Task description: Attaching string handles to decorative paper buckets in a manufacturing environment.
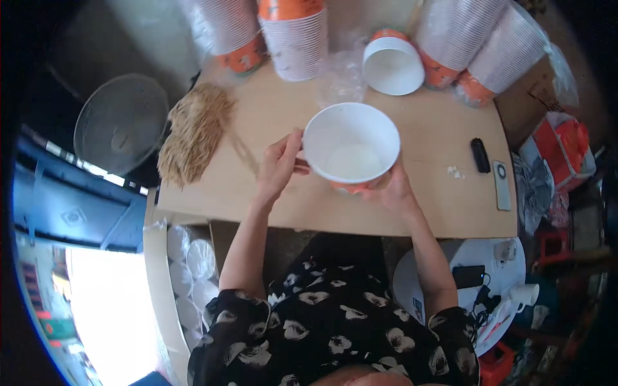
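A large round paper bowl, white inside with an orange outer wall, is held over the table with its mouth facing up toward me. My left hand is at its left side, thumb by the rim and fingers against the wall. My right hand grips the lower right side, its fingers partly hidden by the bowl. Behind it, another white and orange paper bowl lies tipped toward me on the table, near a crumpled clear plastic bag.
Nested paper bowls stand in a stack at the back, with wrapped stacks at right. A tan fringed bundle lies left. A black object, a pale remote and white scraps lie right. An open carton holds wrapped bowls.
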Available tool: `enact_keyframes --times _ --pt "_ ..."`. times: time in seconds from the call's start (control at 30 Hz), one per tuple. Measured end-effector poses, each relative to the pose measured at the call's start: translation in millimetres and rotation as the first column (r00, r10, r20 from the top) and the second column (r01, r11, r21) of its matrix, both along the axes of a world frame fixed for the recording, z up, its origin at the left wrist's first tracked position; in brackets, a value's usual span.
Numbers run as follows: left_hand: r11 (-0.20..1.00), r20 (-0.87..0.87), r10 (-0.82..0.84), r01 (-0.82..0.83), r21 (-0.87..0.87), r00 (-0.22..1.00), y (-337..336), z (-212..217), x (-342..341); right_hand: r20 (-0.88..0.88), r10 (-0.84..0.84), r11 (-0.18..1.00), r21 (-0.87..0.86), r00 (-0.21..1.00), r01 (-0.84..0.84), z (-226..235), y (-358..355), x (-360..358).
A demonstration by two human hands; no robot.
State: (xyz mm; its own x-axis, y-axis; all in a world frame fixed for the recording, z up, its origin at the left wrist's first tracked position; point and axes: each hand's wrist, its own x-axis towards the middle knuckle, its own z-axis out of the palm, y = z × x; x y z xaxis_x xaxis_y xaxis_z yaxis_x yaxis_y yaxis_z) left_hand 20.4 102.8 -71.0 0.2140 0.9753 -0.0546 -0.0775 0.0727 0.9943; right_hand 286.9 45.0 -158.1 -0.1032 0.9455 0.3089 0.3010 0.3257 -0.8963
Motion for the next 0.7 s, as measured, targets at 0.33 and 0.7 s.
enact_keyframes --times 0.33,0.7 --pt "0.914 -0.477 0.374 -0.228 0.336 0.795 -40 -76 -138 -0.303 0.011 0.994 0.110 0.953 0.024 1 -6 -63" --pt "0.770 -0.617 0.166 0.290 0.569 0.769 -21 -74 -101 -0.083 -0.362 0.932 -0.029 0.929 0.360 -37 -93 -75"
